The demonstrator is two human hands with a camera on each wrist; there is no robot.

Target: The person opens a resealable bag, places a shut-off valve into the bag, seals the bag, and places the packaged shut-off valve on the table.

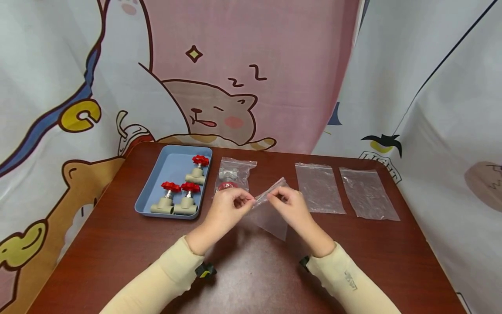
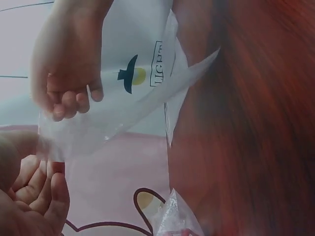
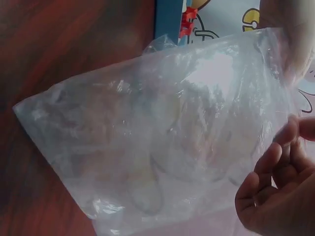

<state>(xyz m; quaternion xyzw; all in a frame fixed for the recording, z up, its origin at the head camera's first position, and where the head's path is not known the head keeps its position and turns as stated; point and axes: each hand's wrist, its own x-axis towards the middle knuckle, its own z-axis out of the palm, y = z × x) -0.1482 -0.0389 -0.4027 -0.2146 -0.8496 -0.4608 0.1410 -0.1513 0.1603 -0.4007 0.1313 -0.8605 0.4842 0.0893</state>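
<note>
A clear zip bag (image 1: 270, 220) hangs over the table between my two hands, its zip edge upward and its body looking flat. My left hand (image 1: 228, 206) pinches one end of that edge between thumb and forefinger. The right hand (image 1: 291, 205) pinches the same edge farther along, fingers curled. In the right wrist view the wrinkled bag (image 3: 147, 142) fills most of the picture. Just behind the left hand lies a filled zip bag (image 1: 235, 168), holding a valve with a red handwheel (image 1: 227, 186) partly hidden by the hand.
A blue tray (image 1: 154, 174) at the left holds three beige tee valves (image 1: 186, 206) with red handwheels. Two flat zip bags, one nearer (image 1: 319, 187) and one farther right (image 1: 368, 194), lie on the brown table (image 1: 251, 279). A printed curtain (image 1: 290, 78) hangs behind.
</note>
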